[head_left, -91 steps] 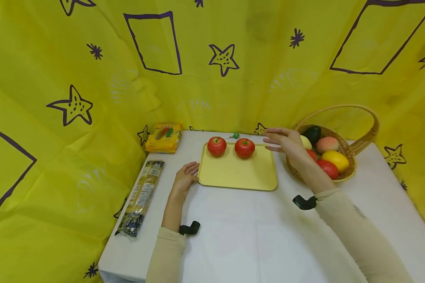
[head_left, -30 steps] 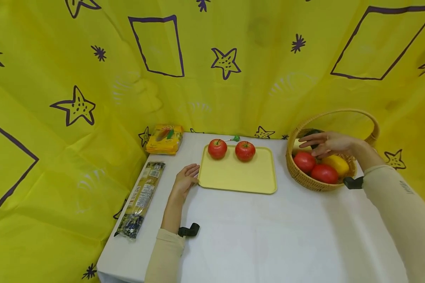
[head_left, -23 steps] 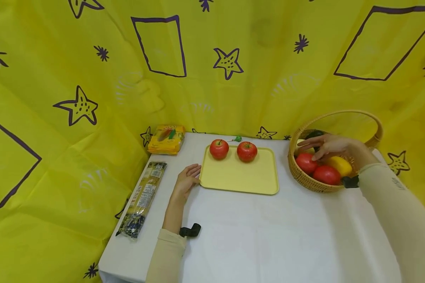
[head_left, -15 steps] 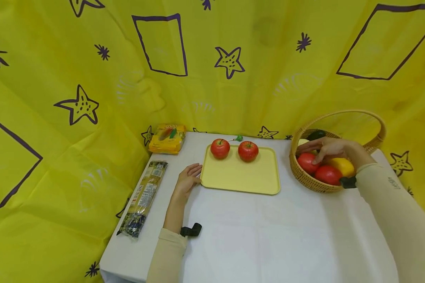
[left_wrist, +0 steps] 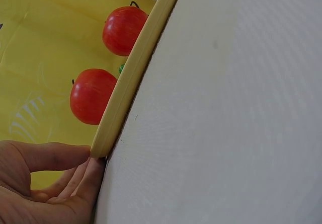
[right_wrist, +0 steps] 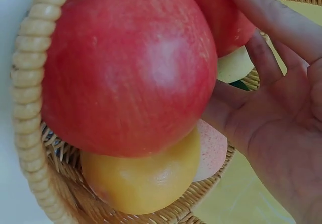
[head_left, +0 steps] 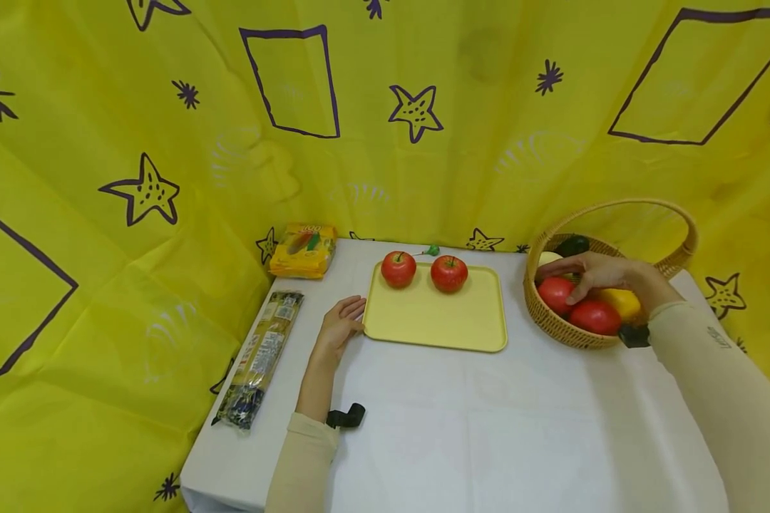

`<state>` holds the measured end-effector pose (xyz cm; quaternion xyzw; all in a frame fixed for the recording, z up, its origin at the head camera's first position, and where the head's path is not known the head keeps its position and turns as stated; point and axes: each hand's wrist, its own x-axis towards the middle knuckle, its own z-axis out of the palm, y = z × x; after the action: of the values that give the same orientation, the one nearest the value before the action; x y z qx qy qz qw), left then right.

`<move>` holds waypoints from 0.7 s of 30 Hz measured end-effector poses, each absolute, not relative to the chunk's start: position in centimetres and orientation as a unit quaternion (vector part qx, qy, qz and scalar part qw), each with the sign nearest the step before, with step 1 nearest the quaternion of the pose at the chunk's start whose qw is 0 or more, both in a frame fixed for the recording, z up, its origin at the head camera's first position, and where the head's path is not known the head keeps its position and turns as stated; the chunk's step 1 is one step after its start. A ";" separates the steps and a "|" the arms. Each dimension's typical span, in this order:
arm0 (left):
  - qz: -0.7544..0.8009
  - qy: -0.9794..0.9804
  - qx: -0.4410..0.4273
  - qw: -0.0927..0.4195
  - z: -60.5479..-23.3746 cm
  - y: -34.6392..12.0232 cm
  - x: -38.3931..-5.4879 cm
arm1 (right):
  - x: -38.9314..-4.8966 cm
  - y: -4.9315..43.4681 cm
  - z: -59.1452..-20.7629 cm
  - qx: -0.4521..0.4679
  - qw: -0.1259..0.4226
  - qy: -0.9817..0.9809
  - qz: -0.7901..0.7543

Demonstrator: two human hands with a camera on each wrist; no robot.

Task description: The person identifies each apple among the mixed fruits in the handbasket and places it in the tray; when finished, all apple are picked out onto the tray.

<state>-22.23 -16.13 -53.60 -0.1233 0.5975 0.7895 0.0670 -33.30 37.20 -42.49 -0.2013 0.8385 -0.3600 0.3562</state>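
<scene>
In the head view my left hand [head_left: 339, 325] lies beside the pale yellow tray [head_left: 434, 317], its thumb touching the near left corner. The left wrist view shows the fingers low along the table, against the tray's end. Two red apples [head_left: 398, 270] stand on the tray's far part. My right hand [head_left: 599, 274] reaches into the wicker basket [head_left: 561, 332] and grips a red apple [head_left: 555, 295], thumb on the near side, fingers partly hidden behind. A larger red fruit [right_wrist: 131, 68] and a yellow fruit [right_wrist: 143, 176] lie beside it.
A dark green fruit [head_left: 573, 246] and a pale fruit [head_left: 547, 259] are also in the basket, whose tall handle [head_left: 622, 202] arches above. A yellow packet [head_left: 304, 251] and a long clear-wrapped packet [head_left: 260, 360] lie on the left. A small green item [head_left: 433, 250] sits behind the tray.
My right hand has moved from beside the tray into the basket, and its thumb has come onto the red apple there. The left hand stays at the tray's corner.
</scene>
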 end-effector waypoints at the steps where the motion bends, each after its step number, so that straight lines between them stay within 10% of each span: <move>1: 0.789 0.597 -0.124 0.068 -53.6 -16.1 -22.2 | -33.3 37.2 -42.6 -0.207 0.351 0.840 -0.359; 21: 0.788 0.599 -0.121 0.075 -53.6 -16.3 -22.3 | -31.9 37.4 -42.0 -0.220 0.280 0.863 -0.359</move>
<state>-22.26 -16.26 -53.63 -0.1208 0.5986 0.7884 0.0746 -31.88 37.42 -42.00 -0.2199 0.8631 -0.3585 0.2796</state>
